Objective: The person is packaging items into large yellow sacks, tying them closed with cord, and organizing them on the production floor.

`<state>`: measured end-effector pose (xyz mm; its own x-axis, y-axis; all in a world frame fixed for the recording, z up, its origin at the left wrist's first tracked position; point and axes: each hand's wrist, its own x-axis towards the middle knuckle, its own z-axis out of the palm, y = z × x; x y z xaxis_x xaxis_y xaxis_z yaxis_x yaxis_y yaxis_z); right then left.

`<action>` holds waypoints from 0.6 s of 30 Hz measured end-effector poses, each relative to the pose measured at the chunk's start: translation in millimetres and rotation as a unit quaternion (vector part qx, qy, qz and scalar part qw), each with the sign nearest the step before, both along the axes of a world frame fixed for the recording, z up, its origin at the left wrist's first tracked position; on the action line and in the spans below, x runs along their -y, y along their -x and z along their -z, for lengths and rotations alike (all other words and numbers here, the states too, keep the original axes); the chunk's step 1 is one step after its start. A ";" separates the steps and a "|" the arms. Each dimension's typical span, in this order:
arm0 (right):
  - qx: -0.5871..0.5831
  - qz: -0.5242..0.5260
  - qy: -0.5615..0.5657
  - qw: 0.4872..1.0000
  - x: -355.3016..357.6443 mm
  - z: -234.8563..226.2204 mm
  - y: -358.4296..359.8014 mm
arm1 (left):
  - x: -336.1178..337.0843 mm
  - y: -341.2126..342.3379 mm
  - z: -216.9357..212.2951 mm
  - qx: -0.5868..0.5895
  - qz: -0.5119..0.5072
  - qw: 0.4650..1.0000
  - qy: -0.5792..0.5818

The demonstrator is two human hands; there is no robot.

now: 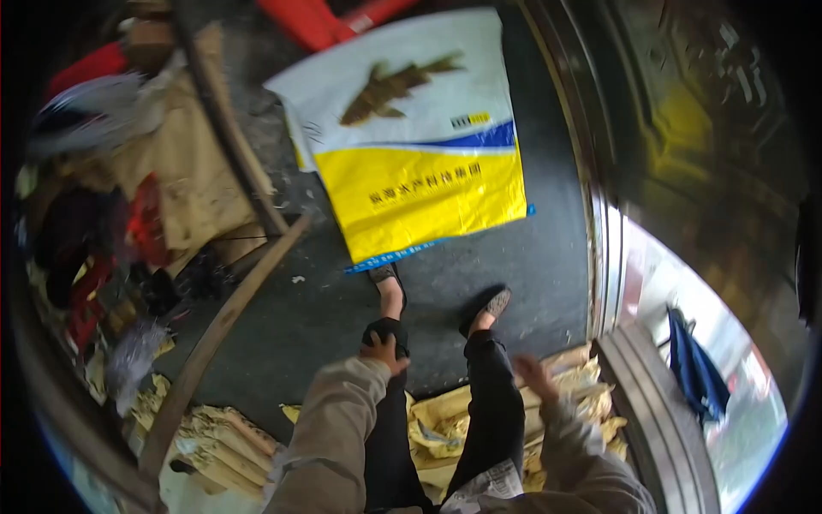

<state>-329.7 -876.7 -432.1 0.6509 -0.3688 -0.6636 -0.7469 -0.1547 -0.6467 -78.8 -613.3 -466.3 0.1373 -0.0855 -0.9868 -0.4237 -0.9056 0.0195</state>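
My left hand [385,353] is closed over the dark trouser leg [390,332] at my left shin, its fingers curled around the cloth. My right hand [535,377], a little blurred, hangs beside my right leg [492,390] with its fingers loosely stretched and nothing seen in them. In front of my feet a large woven plastic sack [419,184] lies flat on the dark floor. White above and yellow below, it has a fish picture, a blue stripe and a blue edging along its near side. My left shoe [390,276] touches or nearly touches that edge.
Crumpled brown paper sacks [231,441] lie near and behind my legs. A wooden bar [227,330] slants at the left, before piled cardboard [193,184] and bags. Something red [321,21] lies beyond the sack. Metal doors [685,128] and a blue cloth [695,368] are at the right.
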 end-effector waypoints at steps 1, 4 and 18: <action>-0.039 -0.065 -0.009 0.997 -4.7 -39.0 7.9 | 12.5 -4.7 -33.7 -0.011 -0.016 1.000 0.010; 0.026 -0.197 0.138 0.970 -47.8 -136.1 -10.4 | 24.4 -4.2 -159.0 0.049 -0.182 0.963 0.194; -0.012 -0.348 -0.015 0.937 27.7 -227.2 0.9 | -34.0 46.5 -785.0 0.423 0.050 0.072 0.902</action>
